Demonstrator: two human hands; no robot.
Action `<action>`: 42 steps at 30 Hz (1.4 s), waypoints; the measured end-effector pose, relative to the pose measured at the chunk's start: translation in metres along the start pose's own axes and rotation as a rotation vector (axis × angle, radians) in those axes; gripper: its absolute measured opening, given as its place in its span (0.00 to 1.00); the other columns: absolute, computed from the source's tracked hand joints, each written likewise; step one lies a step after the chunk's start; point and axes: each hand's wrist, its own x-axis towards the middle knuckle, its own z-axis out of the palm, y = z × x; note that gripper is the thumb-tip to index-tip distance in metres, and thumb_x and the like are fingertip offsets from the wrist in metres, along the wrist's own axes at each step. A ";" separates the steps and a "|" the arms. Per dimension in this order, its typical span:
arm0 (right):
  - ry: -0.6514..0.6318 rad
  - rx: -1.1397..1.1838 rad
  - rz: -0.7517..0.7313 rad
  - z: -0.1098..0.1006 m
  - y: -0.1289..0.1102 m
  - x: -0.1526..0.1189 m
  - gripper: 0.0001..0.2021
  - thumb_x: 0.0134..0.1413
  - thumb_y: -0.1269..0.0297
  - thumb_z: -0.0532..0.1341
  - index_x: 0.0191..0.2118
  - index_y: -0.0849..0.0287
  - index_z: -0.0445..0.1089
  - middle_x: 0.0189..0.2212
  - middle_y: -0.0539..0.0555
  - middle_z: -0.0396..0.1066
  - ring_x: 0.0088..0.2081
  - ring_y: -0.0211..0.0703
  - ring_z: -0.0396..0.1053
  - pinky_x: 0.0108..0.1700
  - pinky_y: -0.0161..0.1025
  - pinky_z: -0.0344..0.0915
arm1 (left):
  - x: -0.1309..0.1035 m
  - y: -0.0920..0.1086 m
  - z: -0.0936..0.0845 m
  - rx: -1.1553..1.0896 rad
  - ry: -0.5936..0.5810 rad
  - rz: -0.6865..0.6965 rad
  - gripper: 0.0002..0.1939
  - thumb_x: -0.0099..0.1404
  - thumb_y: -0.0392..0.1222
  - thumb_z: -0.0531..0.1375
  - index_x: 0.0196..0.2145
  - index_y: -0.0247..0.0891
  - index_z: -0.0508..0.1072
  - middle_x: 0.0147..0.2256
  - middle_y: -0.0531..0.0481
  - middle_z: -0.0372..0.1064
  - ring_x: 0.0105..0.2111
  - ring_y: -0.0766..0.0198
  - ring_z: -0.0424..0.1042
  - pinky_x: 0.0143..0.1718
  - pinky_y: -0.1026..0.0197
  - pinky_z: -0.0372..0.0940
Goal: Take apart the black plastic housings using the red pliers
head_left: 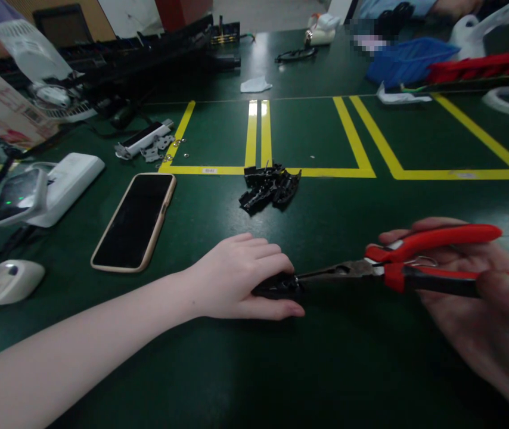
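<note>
Head view: right hand [464, 325] holds pliers [394, 256]; blue bin [397, 68], contents unclear.

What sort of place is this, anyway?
Probably a workshop or assembly area: yellow tape marks out areas on the green tabletop, small black pieces lie in a heap, and the right hand holds red-handled pliers at a black part in the left hand.

The person's bare left forearm [102, 345] runs in from 8 o'clock; the left hand [241, 274] lies near the dial's centre, palm down, fingers bent together, left thumb [272, 308] stretched toward 3 o'clock; the right hand [464, 316] sits toward 4 o'clock, palm partly upward, fingers curled in a grasp.
</note>
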 end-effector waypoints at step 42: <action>0.052 0.081 -0.059 -0.001 0.012 -0.006 0.26 0.28 0.44 0.75 0.39 0.45 0.77 0.40 0.49 0.76 0.40 0.43 0.76 0.41 0.35 0.76 | 0.004 -0.001 -0.006 -0.216 -0.026 -0.113 0.20 0.68 0.56 0.60 0.43 0.34 0.74 0.33 0.54 0.72 0.31 0.68 0.66 0.36 0.64 0.56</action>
